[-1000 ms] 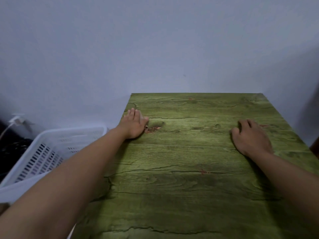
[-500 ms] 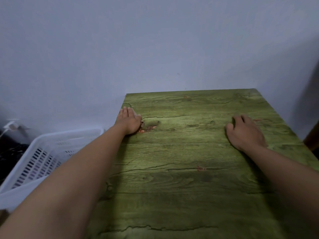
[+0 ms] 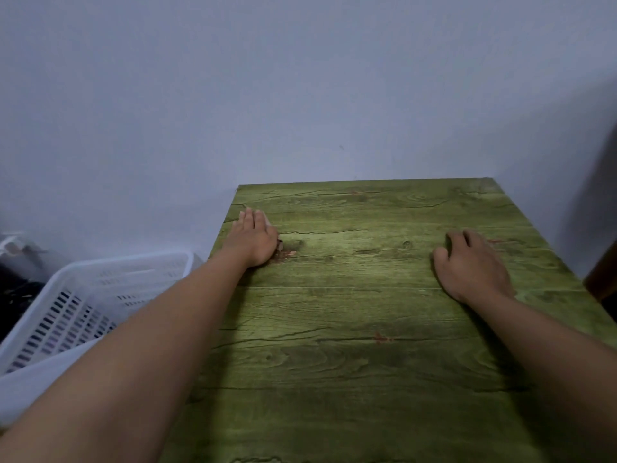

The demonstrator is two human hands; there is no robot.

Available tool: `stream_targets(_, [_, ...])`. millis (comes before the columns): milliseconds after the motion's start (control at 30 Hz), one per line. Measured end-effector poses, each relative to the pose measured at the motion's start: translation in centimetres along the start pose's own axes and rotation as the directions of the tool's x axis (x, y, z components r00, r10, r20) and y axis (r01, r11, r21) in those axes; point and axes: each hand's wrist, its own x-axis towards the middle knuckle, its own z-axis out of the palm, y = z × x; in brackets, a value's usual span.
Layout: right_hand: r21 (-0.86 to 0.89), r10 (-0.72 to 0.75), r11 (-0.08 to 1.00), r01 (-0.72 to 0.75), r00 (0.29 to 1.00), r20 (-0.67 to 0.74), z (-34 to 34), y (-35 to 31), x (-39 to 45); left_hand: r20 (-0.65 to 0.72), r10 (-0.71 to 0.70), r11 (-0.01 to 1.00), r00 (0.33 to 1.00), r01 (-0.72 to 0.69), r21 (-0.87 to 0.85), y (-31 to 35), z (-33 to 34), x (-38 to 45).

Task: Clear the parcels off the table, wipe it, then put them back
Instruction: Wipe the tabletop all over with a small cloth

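A green wood-grain table (image 3: 350, 329) fills the middle and right of the head view. My left hand (image 3: 255, 237) lies flat on it near its far left edge, fingers straight and together. On the right side my right hand (image 3: 470, 265) rests palm down, its fingers loosely bent and holding nothing. I see no parcels and no cloth anywhere.
A white slotted plastic basket (image 3: 83, 295) stands on the floor left of the table, partly behind my left forearm. A plain pale wall rises behind the table. A dark brown object (image 3: 604, 275) shows at the right edge, and dark clutter (image 3: 16, 295) sits at the far left.
The view has tilted up a little, so both hands and the table sit lower-left in frame. Both hands stay resting on the table where they were.
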Motion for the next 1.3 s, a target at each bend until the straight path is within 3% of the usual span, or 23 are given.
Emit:
stream_targets(400, [0.01,0.021,1.0,-0.021,1.0,0.022,-0.2,-0.3,0.0,0.004,0.081,0.996,0.997,-0.081,0.031,2.2,1.0,-2.9])
stream_targets(667, [-0.009,0.019,1.0,-0.019,1.0,0.024,-0.1,-0.1,0.1,0.033,0.013,1.0,0.999,-0.013,-0.004,4.4,-0.3,0.4])
stream_targets(933, [0.005,0.023,1.0,-0.023,0.999,0.032,-0.6,-0.4,-0.2,0.026,0.126,0.992,0.992,-0.126,0.007,5.9,1.8,-3.9])
stream_targets(1300, [0.002,0.033,0.999,-0.033,0.999,0.025,-0.2,-0.1,0.2,0.039,0.084,0.996,0.996,-0.085,0.021,8.5,0.5,0.3])
